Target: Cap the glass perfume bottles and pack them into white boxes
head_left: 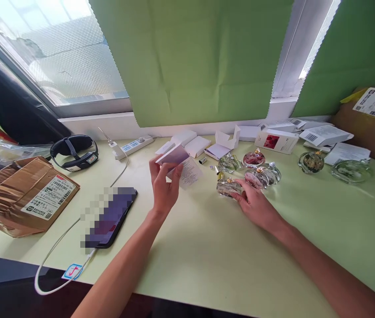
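- The fingers (174, 170) of the left hand (164, 190) are closed in a pinch on a small white box (174, 155), raised off the bench (207, 247) with a printed leaflet (190, 173) hanging just behind it.
- The right hand (255, 205) lies on the bench, fingers loosely spread, tips touching a clear round bottle (227, 186) at its 10 o'clock without gripping it.
- Judging by the layout, boxing has barely begun: all the bottles stand unboxed.
- Count: five bottles clustered by the right hand, two more (311, 161) well apart at 2 o'clock, seven in all.
- Several opened white cartons (197, 145) lie at 12 o'clock; I cannot count them exactly.
- At 9 o'clock: one phone (114, 216), one power strip (134, 145), one brown parcel (24, 194).
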`<state>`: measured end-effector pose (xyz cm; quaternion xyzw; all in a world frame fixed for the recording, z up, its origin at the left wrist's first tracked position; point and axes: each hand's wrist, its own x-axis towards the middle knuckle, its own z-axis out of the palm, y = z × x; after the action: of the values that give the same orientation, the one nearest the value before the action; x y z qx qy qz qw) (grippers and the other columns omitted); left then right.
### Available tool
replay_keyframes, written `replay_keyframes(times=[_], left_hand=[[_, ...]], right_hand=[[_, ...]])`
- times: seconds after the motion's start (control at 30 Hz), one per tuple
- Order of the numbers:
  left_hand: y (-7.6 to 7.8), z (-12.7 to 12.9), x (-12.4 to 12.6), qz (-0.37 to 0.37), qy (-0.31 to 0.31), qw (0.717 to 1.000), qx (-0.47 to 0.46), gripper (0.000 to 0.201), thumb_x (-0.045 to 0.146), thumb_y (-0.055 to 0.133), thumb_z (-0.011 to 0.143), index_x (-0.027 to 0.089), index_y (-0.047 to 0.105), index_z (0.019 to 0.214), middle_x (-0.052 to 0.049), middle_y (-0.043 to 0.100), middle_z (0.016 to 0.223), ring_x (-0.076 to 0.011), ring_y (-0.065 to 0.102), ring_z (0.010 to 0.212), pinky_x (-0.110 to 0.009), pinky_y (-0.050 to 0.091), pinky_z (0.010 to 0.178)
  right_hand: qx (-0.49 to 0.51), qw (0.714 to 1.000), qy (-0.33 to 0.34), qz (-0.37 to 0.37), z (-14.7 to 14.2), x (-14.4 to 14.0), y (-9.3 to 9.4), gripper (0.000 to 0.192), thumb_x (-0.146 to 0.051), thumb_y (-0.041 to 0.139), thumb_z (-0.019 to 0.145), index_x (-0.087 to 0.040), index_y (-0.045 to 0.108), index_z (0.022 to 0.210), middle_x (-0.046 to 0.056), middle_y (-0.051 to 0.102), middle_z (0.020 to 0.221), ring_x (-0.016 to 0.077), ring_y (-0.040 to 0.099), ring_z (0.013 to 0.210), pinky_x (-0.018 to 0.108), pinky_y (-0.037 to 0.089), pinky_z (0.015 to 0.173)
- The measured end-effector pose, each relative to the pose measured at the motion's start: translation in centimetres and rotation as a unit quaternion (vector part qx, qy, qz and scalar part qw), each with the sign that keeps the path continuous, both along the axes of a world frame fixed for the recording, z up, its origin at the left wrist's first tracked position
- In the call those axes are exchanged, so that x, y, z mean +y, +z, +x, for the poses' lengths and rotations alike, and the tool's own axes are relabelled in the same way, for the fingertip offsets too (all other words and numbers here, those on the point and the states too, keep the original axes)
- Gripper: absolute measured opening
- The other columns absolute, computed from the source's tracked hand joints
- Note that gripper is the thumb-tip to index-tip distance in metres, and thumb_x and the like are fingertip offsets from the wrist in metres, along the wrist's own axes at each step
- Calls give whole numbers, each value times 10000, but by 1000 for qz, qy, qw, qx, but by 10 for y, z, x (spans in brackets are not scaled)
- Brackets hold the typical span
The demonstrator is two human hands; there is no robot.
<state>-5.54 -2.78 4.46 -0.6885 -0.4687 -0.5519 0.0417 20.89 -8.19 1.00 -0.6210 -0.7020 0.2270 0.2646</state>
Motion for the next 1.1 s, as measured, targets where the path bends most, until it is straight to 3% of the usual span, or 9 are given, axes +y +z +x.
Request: replay_keyframes(times=[0.17, 0.27, 0.33, 0.5, 0.63, 0.77, 0.93, 1.03, 1.1], left_hand=[[-4, 4, 0, -73, -34, 996, 45, 94, 286, 586, 936, 210, 609, 987, -103, 454, 1213, -251, 459, 1277, -388, 470, 1021], [-8, 4, 0, -95, -64, 991, 65, 269, 191, 597, 884, 223, 564, 1149, -98, 445, 1196, -265, 446, 1274, -447, 449, 1062], [-14, 5, 1, -110, -85, 988, 61, 402, 157, 602, 851, 236, 518, 1236, -89, 440, 1176, -255, 486, 1200, -453, 477, 1026], [-37, 13, 3, -168, -167, 971, -30, 512, 281, 572, 938, 310, 375, 1409, -107, 416, 1324, -207, 546, 1119, -315, 560, 819], [-44, 27, 12, -173, -203, 964, 10, 592, 304, 502, 993, 359, 250, 1526, -108, 441, 1413, -236, 491, 1266, -412, 491, 1024], [-35, 41, 32, -149, -244, 955, 83, 552, 304, 448, 1015, 359, 278, 1537, -103, 408, 1480, -258, 411, 1387, -446, 401, 1140], [-28, 36, 46, -105, -225, 963, 107, 580, 321, 455, 1008, 360, 246, 1548, -75, 193, 1634, -293, 184, 1527, -490, 289, 1211], [-30, 19, 45, -67, -218, 968, 101, 630, 311, 477, 987, 331, 203, 1554, -113, 270, 1594, -288, 329, 1458, -505, 324, 1184], [-34, 7, 45, -58, -154, 985, 55, 605, 282, 454, 971, 275, 228, 1532, -149, 385, 1481, -261, 484, 1312, -479, 435, 1092]], right_hand=[[11, 999, 51, -10, -5, -5, 5, 475, -449, 392, 993, -192, 500, 1377, 48, 664, 831, 232, 623, 732, 363, 493, 686], [19, 998, 55, -12, -5, -6, 6, 469, -427, 387, 995, -174, 499, 1374, 64, 668, 858, 242, 633, 788, 365, 495, 703], [28, 998, 60, -11, -5, -6, 6, 460, -417, 382, 997, -181, 496, 1375, 64, 675, 864, 247, 645, 822, 366, 498, 718], [35, 997, 64, -12, -4, -5, 5, 485, -425, 399, 988, -179, 496, 1394, 81, 694, 923, 258, 659, 897, 371, 503, 751], [40, 996, 81, -14, -4, -5, 6, 500, -444, 392, 990, -173, 505, 1395, 87, 696, 947, 262, 654, 905, 371, 501, 757], [39, 996, 73, -24, -4, -4, 3, 518, -438, 408, 984, -158, 490, 1412, 88, 693, 920, 267, 654, 863, 373, 500, 727], [42, 996, 73, -26, -4, -3, 2, 509, -417, 417, 981, -142, 488, 1403, 88, 690, 901, 266, 646, 822, 384, 501, 725], [46, 996, 77, -26, -4, -4, 4, 503, -419, 410, 986, -142, 489, 1398, 84, 685, 895, 260, 634, 807, 395, 498, 743], [47, 995, 80, -28, -4, -4, 5, 491, -414, 414, 987, -153, 488, 1396, 73, 683, 880, 251, 625, 793, 392, 495, 745]])
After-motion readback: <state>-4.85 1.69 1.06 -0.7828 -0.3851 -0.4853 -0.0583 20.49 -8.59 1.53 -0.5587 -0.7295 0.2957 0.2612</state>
